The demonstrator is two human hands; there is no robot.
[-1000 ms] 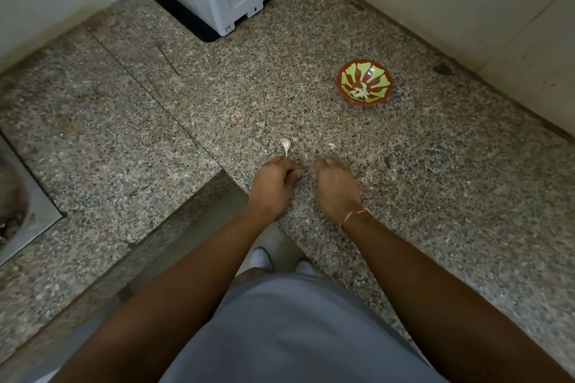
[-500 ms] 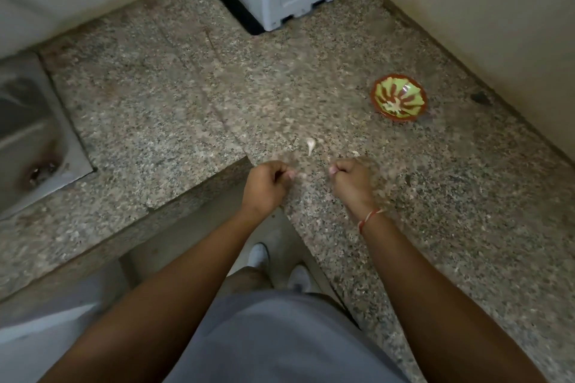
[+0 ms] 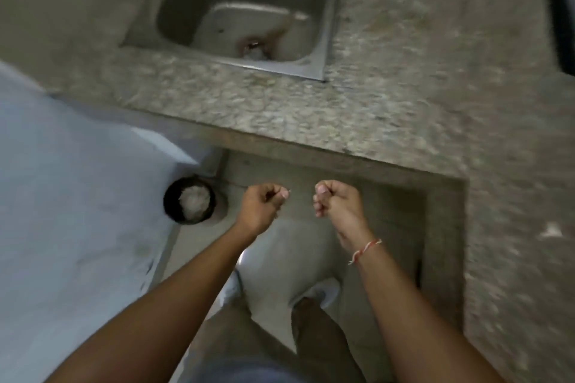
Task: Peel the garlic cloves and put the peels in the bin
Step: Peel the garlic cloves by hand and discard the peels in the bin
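Both hands have left the counter — left hand point(image 3: 261, 205) and right hand point(image 3: 337, 200) clenched, contents untellable.

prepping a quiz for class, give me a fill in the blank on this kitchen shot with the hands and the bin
1. The black bin stands on the floor to the ____ of the left hand.
2. Both hands have their fingers ____.
3. The red thread is tied round the ____ wrist.
4. Set into the counter is a steel ____.

Missing words: left; curled; right; sink
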